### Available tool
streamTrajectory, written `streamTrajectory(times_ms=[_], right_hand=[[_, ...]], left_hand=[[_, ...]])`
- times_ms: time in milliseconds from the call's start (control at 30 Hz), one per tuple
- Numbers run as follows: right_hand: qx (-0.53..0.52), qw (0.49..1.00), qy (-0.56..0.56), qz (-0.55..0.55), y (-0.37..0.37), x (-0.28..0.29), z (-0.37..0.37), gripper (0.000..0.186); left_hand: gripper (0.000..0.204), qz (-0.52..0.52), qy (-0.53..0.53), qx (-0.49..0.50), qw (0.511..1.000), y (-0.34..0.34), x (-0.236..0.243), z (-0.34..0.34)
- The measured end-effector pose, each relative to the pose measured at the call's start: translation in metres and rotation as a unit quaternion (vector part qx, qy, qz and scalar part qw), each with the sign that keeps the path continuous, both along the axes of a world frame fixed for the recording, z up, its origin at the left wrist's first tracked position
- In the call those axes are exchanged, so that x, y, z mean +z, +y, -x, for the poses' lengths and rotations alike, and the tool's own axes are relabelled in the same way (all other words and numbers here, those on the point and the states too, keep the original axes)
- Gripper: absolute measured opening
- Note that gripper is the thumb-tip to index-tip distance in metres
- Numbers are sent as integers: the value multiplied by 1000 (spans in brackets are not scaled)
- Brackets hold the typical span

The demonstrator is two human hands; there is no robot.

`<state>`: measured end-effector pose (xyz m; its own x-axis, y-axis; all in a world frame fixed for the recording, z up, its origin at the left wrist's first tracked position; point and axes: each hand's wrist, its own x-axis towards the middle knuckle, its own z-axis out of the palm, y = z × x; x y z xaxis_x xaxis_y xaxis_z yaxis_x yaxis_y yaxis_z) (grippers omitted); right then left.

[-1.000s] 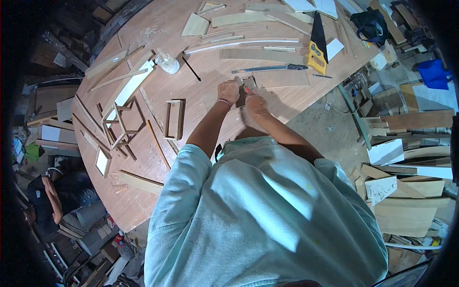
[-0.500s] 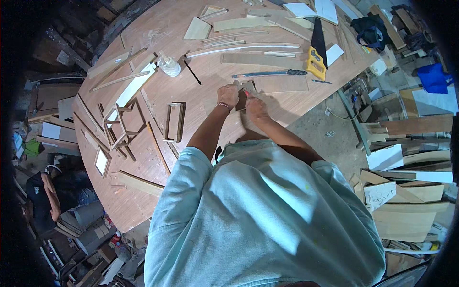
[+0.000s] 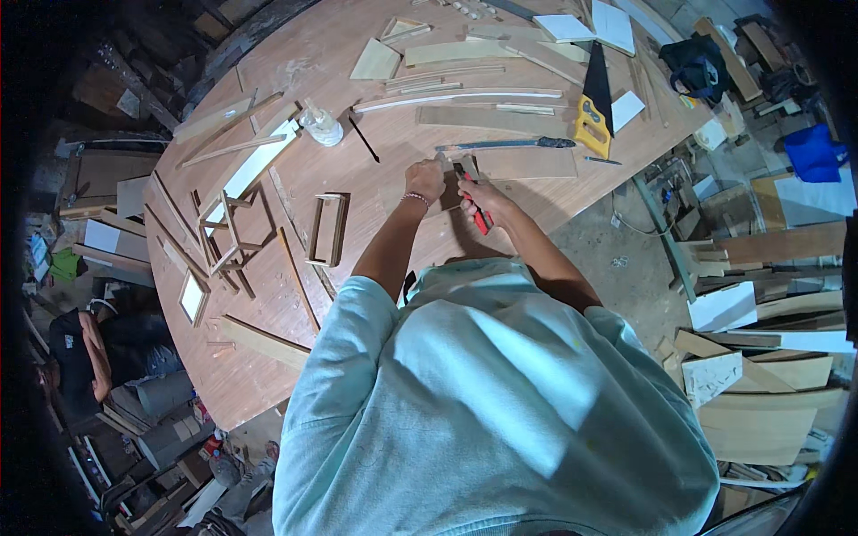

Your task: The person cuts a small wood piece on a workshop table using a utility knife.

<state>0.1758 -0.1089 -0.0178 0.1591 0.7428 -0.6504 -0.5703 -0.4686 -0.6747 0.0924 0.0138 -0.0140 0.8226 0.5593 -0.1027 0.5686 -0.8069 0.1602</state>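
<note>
My right hand (image 3: 487, 198) is closed around a slim red-and-black hand tool (image 3: 483, 220), whose dark front end points away from me. It could be pliers or a knife; its exact kind is too small to tell. Beside it on the left, my left hand (image 3: 425, 180) is closed near the tool's front end, and whatever its fingers pinch is hidden. A small dark piece (image 3: 470, 164) shows just beyond the tool tip. Thin flat boards lie on the table around both hands. Just past them rests a long narrow blue-grey tool (image 3: 506, 144) with a dark end.
On the round wooden table (image 3: 357, 214) lie a yellow-handled saw (image 3: 593, 127), a clear jar (image 3: 322, 125), a small wooden frame (image 3: 328, 230) and several strips. A hexagonal wooden frame (image 3: 237, 232) stands left. Board stacks (image 3: 760, 420) fill the right; another person's arm (image 3: 96, 357) shows at far left.
My right hand has turned and shifted slightly right, so more of the red-and-black tool shows. My left hand stays in nearly the same place. The whole view has shifted slightly.
</note>
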Motion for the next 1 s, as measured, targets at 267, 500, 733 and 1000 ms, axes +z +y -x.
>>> streamTrajectory(times_ms=[267, 500, 733, 1000], right_hand=[[112, 764, -628, 100, 5, 1, 5, 31], [154, 732, -654, 114, 5, -22, 19, 25], [150, 680, -707, 121, 9, -42, 22, 20], [236, 675, -689, 116, 38, -24, 15, 22]], left_hand=[[32, 28, 12, 11, 999, 13, -6, -5], [36, 56, 0, 6, 998, 18, -5, -6], [35, 56, 12, 5, 998, 14, 2, -6], [28, 24, -52, 30, 998, 0, -3, -3]])
